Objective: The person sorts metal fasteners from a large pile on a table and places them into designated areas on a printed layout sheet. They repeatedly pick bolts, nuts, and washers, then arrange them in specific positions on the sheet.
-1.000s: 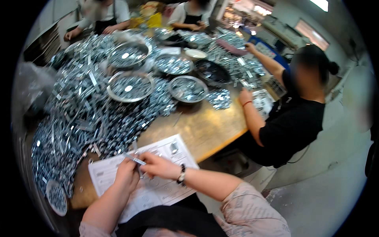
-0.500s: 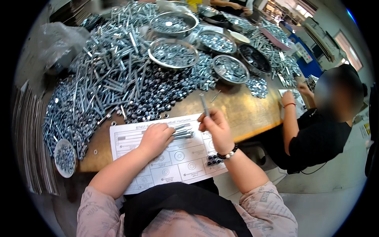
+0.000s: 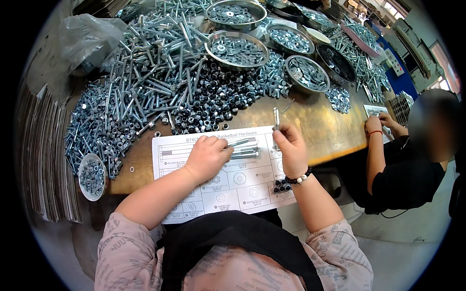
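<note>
A white printed sheet (image 3: 233, 184) with drawings of hardware lies on the wooden table (image 3: 320, 126) in front of me. My left hand (image 3: 206, 157) rests on the sheet, fingers curled against a few long silver bolts (image 3: 245, 153) lying side by side. My right hand (image 3: 290, 145) holds one long bolt (image 3: 276, 119) upright above the sheet's right part. A small cluster of black nuts (image 3: 281, 185) sits on the sheet near my right wrist, which wears a bead bracelet.
A big heap of silver bolts (image 3: 145, 63) and black nuts (image 3: 213, 102) covers the table's far side, with several metal bowls (image 3: 236, 48) of hardware. A small dish (image 3: 91, 177) sits at left beside stacked cardboard. A person in black (image 3: 412, 169) works at right.
The view has tilted down and nearer to the sheet. My right hand has lifted a long bolt upright; my left hand now rests against the bolts on the sheet.
</note>
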`<act>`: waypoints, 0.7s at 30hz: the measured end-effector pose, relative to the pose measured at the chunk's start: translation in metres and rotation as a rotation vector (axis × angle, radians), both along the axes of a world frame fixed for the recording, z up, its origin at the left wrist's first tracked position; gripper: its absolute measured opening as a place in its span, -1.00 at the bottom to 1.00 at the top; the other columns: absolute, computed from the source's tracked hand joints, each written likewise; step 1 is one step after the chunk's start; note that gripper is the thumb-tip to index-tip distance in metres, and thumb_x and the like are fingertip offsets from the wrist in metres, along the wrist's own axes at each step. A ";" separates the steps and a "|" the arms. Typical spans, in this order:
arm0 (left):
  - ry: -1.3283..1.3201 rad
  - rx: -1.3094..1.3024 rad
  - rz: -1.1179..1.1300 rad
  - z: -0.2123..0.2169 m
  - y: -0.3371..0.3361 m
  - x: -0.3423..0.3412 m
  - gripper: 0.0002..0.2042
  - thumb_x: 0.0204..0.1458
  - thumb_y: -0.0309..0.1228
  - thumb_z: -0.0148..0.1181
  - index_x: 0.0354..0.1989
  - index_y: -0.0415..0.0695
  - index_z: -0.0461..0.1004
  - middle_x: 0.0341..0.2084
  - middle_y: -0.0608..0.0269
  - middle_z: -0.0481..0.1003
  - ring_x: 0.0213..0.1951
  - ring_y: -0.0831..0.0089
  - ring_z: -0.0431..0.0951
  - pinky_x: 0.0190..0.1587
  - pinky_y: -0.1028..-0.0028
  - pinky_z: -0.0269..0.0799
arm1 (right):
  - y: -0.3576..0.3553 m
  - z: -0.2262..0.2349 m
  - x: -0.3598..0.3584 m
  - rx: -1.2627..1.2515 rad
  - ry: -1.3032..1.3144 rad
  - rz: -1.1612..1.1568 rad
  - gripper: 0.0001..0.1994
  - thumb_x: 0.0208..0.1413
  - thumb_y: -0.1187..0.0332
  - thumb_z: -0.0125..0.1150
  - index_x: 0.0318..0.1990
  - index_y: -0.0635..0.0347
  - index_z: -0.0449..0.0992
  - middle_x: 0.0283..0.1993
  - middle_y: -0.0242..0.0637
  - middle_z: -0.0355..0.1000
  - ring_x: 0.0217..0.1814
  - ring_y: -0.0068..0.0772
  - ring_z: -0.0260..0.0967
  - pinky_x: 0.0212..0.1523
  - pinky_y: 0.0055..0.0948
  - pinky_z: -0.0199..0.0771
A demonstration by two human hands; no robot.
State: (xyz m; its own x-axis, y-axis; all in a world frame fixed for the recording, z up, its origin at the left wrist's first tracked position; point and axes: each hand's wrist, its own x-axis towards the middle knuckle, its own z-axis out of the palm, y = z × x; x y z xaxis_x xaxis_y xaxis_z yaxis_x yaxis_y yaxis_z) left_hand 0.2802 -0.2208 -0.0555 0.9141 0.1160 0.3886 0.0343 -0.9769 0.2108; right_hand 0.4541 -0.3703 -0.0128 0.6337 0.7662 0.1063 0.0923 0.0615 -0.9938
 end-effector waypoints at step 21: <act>0.233 -0.298 0.128 0.008 -0.005 -0.005 -0.49 -0.31 -0.27 0.31 -0.09 -0.06 0.37 -0.09 0.16 0.31 -0.08 0.21 0.34 -0.03 0.28 0.19 | 0.008 -0.006 -0.013 -0.279 -1.167 0.326 -0.51 -0.38 0.21 0.39 -0.19 0.09 0.41 -0.11 -0.22 0.28 0.00 -0.17 0.19 0.02 -0.26 0.19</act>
